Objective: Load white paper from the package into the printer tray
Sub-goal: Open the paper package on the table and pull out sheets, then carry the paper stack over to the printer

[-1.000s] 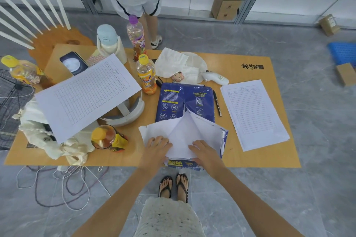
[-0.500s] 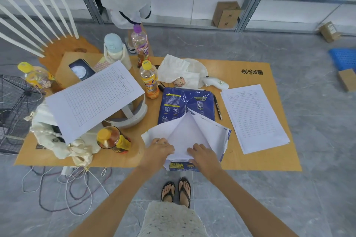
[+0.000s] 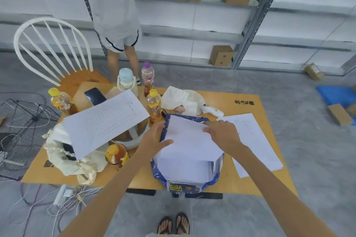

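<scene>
A blue paper package [image 3: 185,186] lies open on the wooden table [image 3: 269,181], with a ream of white paper showing inside. A stack of white sheets [image 3: 189,140] is lifted at an angle above the package. My left hand [image 3: 155,138] grips the stack's left edge, thumb on top. My right hand [image 3: 224,133] rests on the stack's far right corner, fingers spread over it. No printer or tray is in view.
Printed forms lie at right [image 3: 254,140] and atop a bag at left [image 3: 105,121]. Bottles [image 3: 154,106], a phone [image 3: 95,96], tissues [image 3: 176,97] and a white handheld device [image 3: 212,110] crowd the far side. A person stands behind the table [image 3: 115,15]. A white chair [image 3: 52,50] stands far left.
The flaps of the package have been opened out and a stack of sheets lifted from it. Both hands moved from the near flaps up to the stack. My head tilted up.
</scene>
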Available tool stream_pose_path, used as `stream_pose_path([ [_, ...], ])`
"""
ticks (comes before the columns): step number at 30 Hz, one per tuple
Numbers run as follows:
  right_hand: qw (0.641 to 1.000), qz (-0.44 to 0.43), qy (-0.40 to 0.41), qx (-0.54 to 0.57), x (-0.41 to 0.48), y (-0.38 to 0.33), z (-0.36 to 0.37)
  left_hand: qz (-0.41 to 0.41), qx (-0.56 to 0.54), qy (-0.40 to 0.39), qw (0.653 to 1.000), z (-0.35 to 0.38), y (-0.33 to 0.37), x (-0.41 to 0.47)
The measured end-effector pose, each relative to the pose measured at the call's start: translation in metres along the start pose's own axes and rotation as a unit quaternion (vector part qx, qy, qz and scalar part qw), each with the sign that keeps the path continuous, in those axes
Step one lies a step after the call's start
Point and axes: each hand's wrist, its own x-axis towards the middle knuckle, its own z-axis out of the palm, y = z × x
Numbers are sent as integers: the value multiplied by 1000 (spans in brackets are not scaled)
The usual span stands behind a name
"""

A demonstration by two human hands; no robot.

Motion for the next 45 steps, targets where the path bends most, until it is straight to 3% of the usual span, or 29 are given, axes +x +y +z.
stream_pose_path([
  [3, 998, 16, 37, 49, 5, 15, -36, -18, -67, 38, 997, -7, 8, 3],
  [5, 982, 72, 61, 165, 8, 28, -62, -22, -104, 39, 994, -12, 17, 0],
  [9, 877, 193, 130, 421, 19, 61, -96, -1, -158, -7, 987, -18, 53, -7],
  [13, 800, 217, 173, 532, 17, 81, -93, 25, -290, -50, 955, -25, 91, -1],
  [17, 760, 238, 157, 584, 10, 92, -79, -56, -414, -91, 904, -39, 108, 13],
  [23, 747, 234, 111, 613, 5, 102, -71, -77, -330, -81, 937, -55, 122, 26],
  [27, 780, 191, 82, 590, 0, 95, -73, -22, -223, 6, 975, -47, 123, 31],
  [29, 798, 146, 64, 581, -2, 87, -72, -23, -213, 42, 976, -43, 119, 31],
  [33, 788, 104, 74, 602, 1, 73, -66, -12, -221, 92, 971, -35, 107, 24],
  [38, 781, 143, 30, 608, 12, 66, -59, -31, -51, 62, 996, -42, 102, 9],
  [42, 756, 109, -16, 645, 26, 58, -57, -126, -101, 55, 985, -78, 79, -8],
  [45, 743, 57, -95, 661, 41, 28, -59, -106, -160, 73, 979, -106, 64, -39],
])
